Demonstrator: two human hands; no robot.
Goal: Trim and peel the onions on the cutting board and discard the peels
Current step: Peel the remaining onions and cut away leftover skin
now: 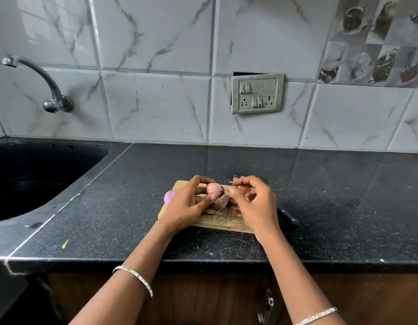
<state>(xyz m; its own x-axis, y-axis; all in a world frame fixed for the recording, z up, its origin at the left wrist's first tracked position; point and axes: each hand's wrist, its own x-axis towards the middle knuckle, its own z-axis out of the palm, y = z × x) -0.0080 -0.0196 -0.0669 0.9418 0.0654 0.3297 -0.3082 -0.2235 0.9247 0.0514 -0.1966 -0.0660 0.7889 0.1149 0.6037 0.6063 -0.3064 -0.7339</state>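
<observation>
Above one cutting board (218, 222), left hand (189, 207) grips one onion (213, 189), right hand (259, 205) pinches peel (237, 191), second onion (169, 196) beside.

— What stands behind the counter (344, 195)?
— Pale, glossy marble-look wall tiles (156, 102); a window's reflection (39, 22) at top left; a grey switch panel (257, 93) right of centre; printed cup tiles (376, 43) at top right.
— And to the left?
— A curved metal tap (39, 76) on the wall above a dark sink (27, 179); the counter is black and speckled; brown wooden cabinets (203, 299) below.
</observation>
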